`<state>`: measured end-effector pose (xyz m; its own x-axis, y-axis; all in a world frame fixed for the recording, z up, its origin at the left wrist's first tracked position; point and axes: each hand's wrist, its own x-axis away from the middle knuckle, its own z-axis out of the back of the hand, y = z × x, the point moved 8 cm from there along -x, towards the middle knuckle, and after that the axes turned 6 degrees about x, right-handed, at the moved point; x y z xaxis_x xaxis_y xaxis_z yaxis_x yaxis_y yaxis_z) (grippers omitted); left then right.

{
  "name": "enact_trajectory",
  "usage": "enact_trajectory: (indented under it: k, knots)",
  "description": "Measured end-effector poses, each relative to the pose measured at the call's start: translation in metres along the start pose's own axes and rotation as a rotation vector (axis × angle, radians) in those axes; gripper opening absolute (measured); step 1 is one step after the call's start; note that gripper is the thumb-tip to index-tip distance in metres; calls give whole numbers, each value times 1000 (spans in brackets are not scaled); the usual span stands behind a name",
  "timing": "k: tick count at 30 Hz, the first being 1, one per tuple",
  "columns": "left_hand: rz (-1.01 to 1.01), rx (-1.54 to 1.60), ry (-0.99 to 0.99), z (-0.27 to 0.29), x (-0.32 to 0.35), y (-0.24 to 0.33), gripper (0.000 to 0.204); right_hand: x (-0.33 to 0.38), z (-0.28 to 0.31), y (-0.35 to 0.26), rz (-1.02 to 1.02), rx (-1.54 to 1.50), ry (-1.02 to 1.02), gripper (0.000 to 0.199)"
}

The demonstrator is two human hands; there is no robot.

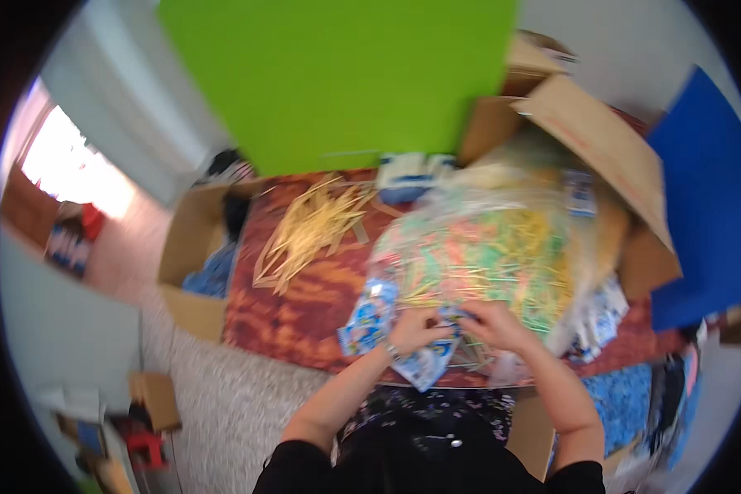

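Observation:
Both hands meet at the near edge of the table over a blue-and-white printed plastic packet (429, 364). My left hand (417, 331) pinches the packet's upper edge from the left. From the right, my right hand (496, 324) grips the same edge with bent fingers close to the left ones. The packet's lower end hangs toward me; what is inside it cannot be made out. Just left of my left hand lies another blue printed packet (369, 317). Beyond my hands, a large clear plastic bag (398, 239) spreads out with many thin pink, green and yellow sticks (502, 255).
Pale yellow strips (317, 235) lie heaped on the red patterned tablecloth (305, 323). A cardboard box (191, 247) with blue material stands left of the table. An open carton (609, 165) and a blue panel (704, 206) are at right. More packets (605, 317) lie right of the bag.

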<state>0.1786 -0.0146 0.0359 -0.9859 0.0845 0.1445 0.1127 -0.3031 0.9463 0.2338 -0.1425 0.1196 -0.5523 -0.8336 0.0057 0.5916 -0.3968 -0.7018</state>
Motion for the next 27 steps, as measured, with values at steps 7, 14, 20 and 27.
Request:
enact_trajectory:
  k: [7,14,20,27]
  knots:
    - [-229,655,-36,10,-6,8,19,-61,-21,-105,534,293,367,24]
    - [-121,660,-330,-23,-13,-18,21,-120,-225,-134,530,813,-720,22]
    - [-49,627,-341,-24,-10,-5,15,-123,-238,-119,456,742,-822,23]
    - [-257,336,-237,-29,-13,2,29,-105,-247,-112,728,814,-839,16]
